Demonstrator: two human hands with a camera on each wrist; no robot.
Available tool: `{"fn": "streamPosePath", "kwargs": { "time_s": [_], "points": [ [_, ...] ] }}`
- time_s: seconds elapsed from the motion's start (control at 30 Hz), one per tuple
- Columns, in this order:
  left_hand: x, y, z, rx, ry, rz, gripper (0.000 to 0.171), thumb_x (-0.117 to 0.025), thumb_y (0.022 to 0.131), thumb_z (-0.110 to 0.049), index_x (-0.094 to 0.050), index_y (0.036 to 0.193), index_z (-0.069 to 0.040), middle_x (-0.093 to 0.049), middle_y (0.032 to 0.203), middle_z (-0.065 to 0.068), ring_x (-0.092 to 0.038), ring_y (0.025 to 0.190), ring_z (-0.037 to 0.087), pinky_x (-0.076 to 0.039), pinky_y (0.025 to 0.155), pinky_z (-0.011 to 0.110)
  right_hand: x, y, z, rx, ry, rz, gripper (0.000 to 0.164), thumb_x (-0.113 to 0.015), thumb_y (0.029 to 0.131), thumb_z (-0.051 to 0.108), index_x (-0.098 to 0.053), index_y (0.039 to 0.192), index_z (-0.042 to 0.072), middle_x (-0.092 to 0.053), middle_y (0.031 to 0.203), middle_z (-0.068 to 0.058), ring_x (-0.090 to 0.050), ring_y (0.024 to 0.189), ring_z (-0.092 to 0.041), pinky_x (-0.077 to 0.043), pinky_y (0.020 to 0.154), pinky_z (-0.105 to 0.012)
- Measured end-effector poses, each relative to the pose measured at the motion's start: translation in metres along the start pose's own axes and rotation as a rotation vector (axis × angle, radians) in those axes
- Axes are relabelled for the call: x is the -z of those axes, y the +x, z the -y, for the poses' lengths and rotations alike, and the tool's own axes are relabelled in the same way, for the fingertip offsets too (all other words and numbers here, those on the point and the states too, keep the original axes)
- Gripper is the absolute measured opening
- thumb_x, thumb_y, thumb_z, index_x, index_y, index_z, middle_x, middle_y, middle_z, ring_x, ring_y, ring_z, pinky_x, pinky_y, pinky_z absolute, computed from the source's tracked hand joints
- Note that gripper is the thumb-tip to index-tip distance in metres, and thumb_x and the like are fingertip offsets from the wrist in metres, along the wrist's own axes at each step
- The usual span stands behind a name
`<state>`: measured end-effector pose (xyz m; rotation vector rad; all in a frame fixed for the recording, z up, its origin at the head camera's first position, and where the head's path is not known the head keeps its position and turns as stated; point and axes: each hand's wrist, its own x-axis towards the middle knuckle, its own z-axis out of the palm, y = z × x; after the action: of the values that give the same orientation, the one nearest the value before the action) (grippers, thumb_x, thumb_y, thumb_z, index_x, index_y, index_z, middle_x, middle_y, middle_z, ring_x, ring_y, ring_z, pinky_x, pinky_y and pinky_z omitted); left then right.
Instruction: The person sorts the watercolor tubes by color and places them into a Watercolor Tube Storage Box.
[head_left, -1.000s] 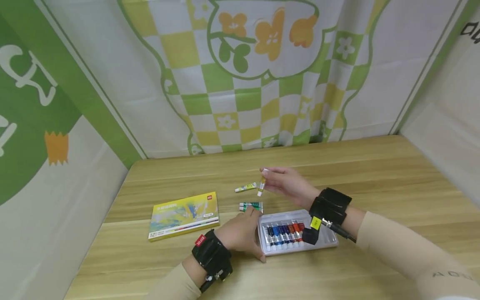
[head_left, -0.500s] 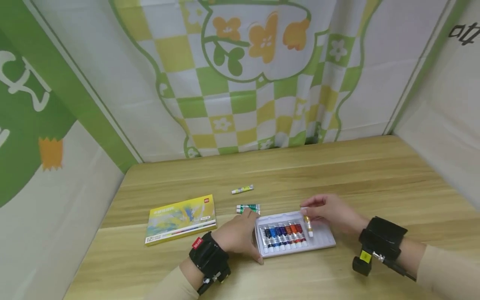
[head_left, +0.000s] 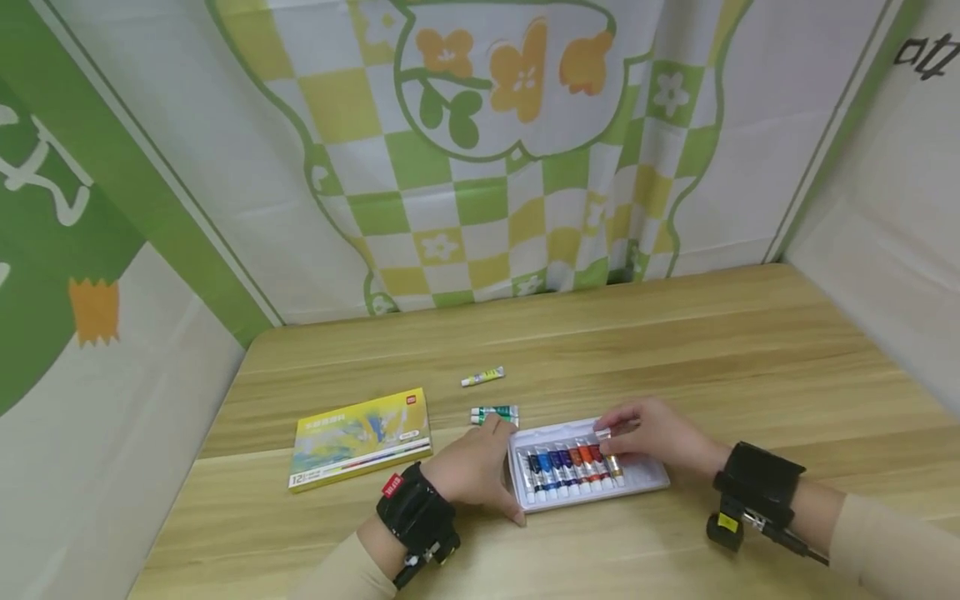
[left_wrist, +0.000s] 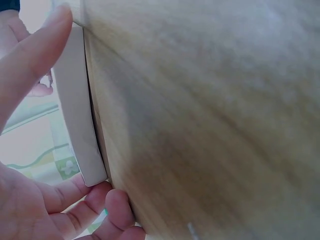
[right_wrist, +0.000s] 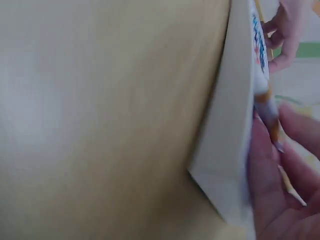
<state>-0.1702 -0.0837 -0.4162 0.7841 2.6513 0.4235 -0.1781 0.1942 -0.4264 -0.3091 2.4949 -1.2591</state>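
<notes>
Paint box [head_left: 360, 442], one left hand [head_left: 478, 468], one white tray [head_left: 646, 478], one right hand [head_left: 656, 433].
The left hand clamps the tray's left end; beyond it lie one yellow tube [head_left: 483, 377] and two green tubes [head_left: 498, 412]. The tray carries eight tubes [head_left: 558, 467] in a row, and the right hand pinches a ninth, the ochre tube [head_left: 615, 468], at their right.

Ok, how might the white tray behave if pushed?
The white tray would probably slide rather than tip, being low and wide on the table. Its smooth, molded-looking walls suggest light, fairly stiff plastic. The paint tubes inside could shift, with no strap visible.
</notes>
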Motion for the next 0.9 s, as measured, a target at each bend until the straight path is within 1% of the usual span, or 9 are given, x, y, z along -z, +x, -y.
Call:
{"fn": "streamPosePath", "kwargs": {
  "time_s": [0.1,0.17,0.3,0.4,0.5,0.6,0.67,0.77,0.9],
  "points": [
    [0.000,0.000,-0.001,0.003,-0.002,-0.006,0.115,-0.086,0.049,-0.056,-0.038,0.137,0.000,-0.045,0.128,0.012,-0.051,0.113,0.025,-0.045,0.099,0.037,0.005,-0.001,0.002,0.101,-0.178,0.011,0.034,-0.080,0.071,0.028,-0.073,0.102,0.014,-0.065,0.099,0.000,-0.054,0.084,-0.014,-0.046,0.068,-0.023],
    [0.000,0.000,-0.001,0.003,-0.003,-0.008,0.114,-0.085,0.049,-0.057,-0.038,0.137,-0.001,-0.045,0.127,0.012,-0.051,0.112,0.025,-0.046,0.099,0.037,0.008,-0.003,0.003,0.128,-0.217,0.030,0.037,-0.080,0.071,0.027,-0.072,0.105,0.014,-0.064,0.097,0.001,-0.051,0.083,-0.014,-0.044,0.067,-0.022],
    [-0.001,0.000,-0.001,-0.003,-0.002,-0.008,0.113,-0.086,0.049,-0.056,-0.039,0.136,0.000,-0.045,0.126,0.011,-0.051,0.111,0.024,-0.046,0.098,0.036,0.010,-0.008,0.004,0.131,-0.223,0.072,0.038,-0.080,0.071,0.027,-0.072,0.105,0.012,-0.066,0.098,0.000,-0.055,0.077,-0.012,-0.047,0.063,-0.021],
    [0.000,0.000,-0.001,-0.002,0.001,-0.008,0.113,-0.086,0.049,-0.056,-0.039,0.136,0.000,-0.045,0.126,0.011,-0.051,0.111,0.025,-0.046,0.098,0.036,0.011,-0.011,0.004,0.129,-0.241,0.085,0.033,-0.079,0.072,0.027,-0.073,0.101,0.014,-0.067,0.099,0.000,-0.056,0.072,-0.009,-0.049,0.060,-0.021],
    [-0.002,0.001,-0.002,0.001,0.000,-0.007,0.113,-0.086,0.049,-0.056,-0.039,0.136,0.000,-0.046,0.125,0.011,-0.052,0.111,0.024,-0.046,0.098,0.036,0.011,-0.014,0.007,0.135,-0.303,0.097,0.028,-0.079,0.072,0.024,-0.073,0.098,0.015,-0.067,0.098,0.001,-0.055,0.071,-0.008,-0.048,0.059,-0.020],
    [-0.003,0.001,-0.002,-0.002,-0.008,-0.003,0.113,-0.086,0.049,-0.055,-0.039,0.136,0.000,-0.046,0.125,0.012,-0.051,0.111,0.025,-0.046,0.098,0.037,0.010,-0.014,0.016,0.130,-0.395,0.114,0.024,-0.078,0.073,0.020,-0.073,0.096,0.016,-0.066,0.096,0.003,-0.054,0.073,-0.007,-0.048,0.062,-0.021],
    [-0.003,0.001,-0.003,0.000,-0.016,0.001,0.113,-0.086,0.049,-0.055,-0.039,0.136,0.000,-0.046,0.126,0.012,-0.051,0.111,0.025,-0.046,0.098,0.037,0.008,-0.013,0.023,0.114,-0.458,0.127,0.023,-0.078,0.072,0.018,-0.073,0.094,0.014,-0.066,0.095,0.003,-0.054,0.072,-0.007,-0.047,0.062,-0.023],
    [-0.001,0.002,-0.002,0.010,-0.018,0.004,0.113,-0.087,0.049,-0.053,-0.038,0.136,0.000,-0.045,0.127,0.013,-0.051,0.112,0.026,-0.046,0.098,0.038,0.004,-0.010,0.032,0.088,-0.510,0.135,0.023,-0.078,0.071,0.013,-0.073,0.093,0.011,-0.066,0.094,0.000,-0.054,0.069,-0.009,-0.047,0.059,-0.026],
    [-0.001,0.003,-0.001,0.021,-0.018,0.016,0.113,-0.087,0.049,-0.052,-0.038,0.137,0.000,-0.044,0.129,0.013,-0.051,0.113,0.027,-0.046,0.098,0.038,-0.001,-0.007,0.034,0.033,-0.515,0.124,0.024,-0.080,0.068,0.010,-0.073,0.091,0.010,-0.066,0.093,-0.001,-0.053,0.067,-0.011,-0.046,0.057,-0.026]
  ]
}}
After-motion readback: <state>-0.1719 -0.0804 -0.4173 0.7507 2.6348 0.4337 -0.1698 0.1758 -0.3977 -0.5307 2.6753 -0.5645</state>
